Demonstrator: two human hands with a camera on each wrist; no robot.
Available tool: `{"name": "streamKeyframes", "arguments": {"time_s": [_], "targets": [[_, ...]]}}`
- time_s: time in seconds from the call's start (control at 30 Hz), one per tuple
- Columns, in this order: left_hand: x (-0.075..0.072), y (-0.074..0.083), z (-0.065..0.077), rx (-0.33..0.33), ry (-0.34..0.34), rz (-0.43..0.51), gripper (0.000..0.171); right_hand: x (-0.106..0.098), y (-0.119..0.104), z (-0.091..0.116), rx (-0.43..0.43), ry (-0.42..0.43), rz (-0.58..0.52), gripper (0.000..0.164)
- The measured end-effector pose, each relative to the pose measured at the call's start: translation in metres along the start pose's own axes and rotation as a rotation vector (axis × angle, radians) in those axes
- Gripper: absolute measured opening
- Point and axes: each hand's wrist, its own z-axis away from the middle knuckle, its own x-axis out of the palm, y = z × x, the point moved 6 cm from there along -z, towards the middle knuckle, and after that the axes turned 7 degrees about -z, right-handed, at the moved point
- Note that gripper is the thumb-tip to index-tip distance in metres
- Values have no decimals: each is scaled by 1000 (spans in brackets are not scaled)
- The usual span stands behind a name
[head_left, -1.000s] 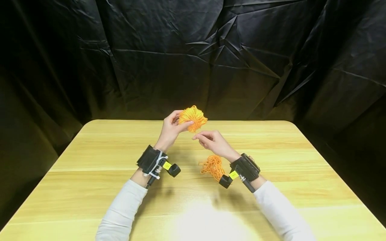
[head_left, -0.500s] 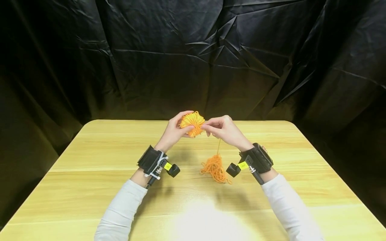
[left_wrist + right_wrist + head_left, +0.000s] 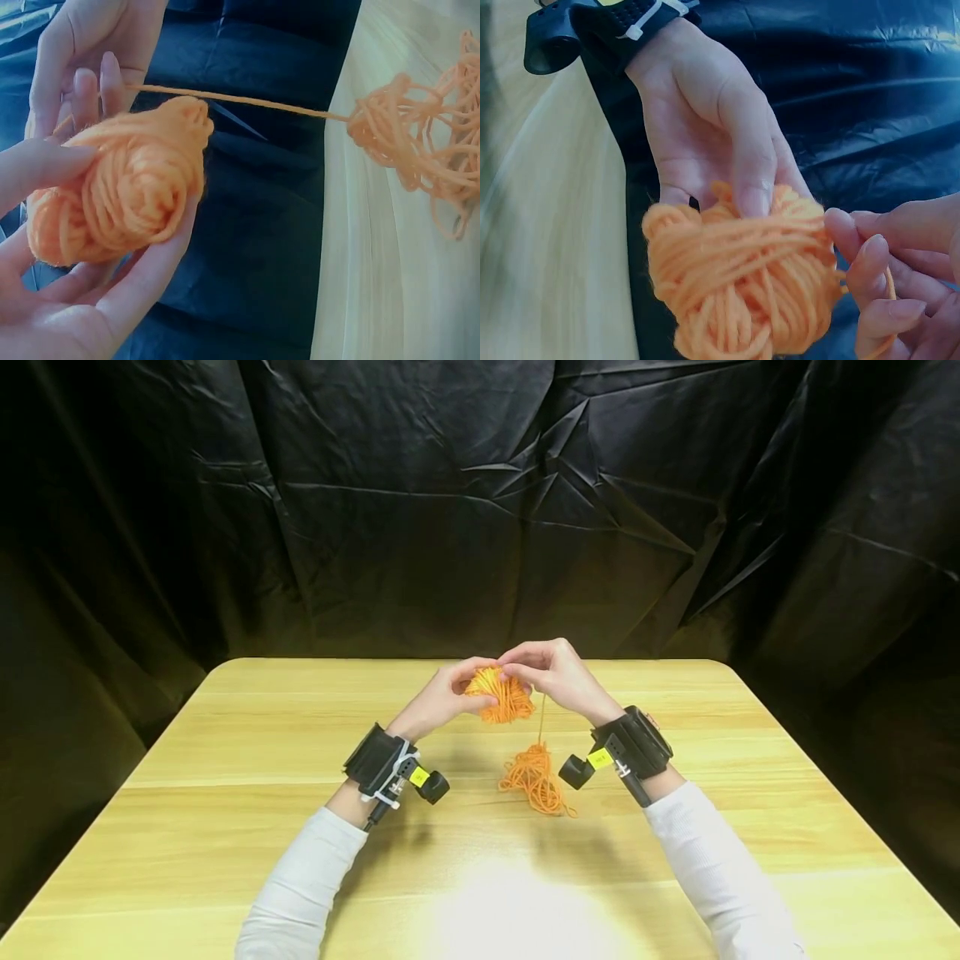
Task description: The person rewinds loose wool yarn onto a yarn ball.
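My left hand [image 3: 438,703] holds an orange ball of yarn [image 3: 504,700] above the table, thumb on the near side and fingers around behind. In the left wrist view the ball [image 3: 146,187] shows layered windings. My right hand [image 3: 558,678] pinches the yarn strand at the ball's upper right, its fingertips right at the windings. The strand [image 3: 889,289] runs across the right hand's curled fingers in the right wrist view. From there the strand [image 3: 240,98] stretches taut to a loose, tangled pile of the same yarn [image 3: 534,783] lying on the table below.
The light wooden table [image 3: 225,827] has a bright glare spot near its front. Black sheeting [image 3: 420,560] hangs behind the table's far edge. Each wrist carries a black strapped camera mount [image 3: 375,764].
The right hand went up and right from below the ball, then round to its top. The ball has turned and shifted slightly right and down. The strand now rises from the pile.
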Motion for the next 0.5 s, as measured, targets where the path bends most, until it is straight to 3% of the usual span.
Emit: {"name": "streamKeyframes", "arguments": {"time_s": [0.17,0.37,0.5], "targets": [[4,0,0,-36,-45,-1,49,-4,5,-2,35,28,-21,18],[5,-2,2,-67,-76,-70,47,-5,14,-1,68,16,-70,22],[8,0,2,-44,-103,0,48,-6,23,0,90,29,-133,24]]}}
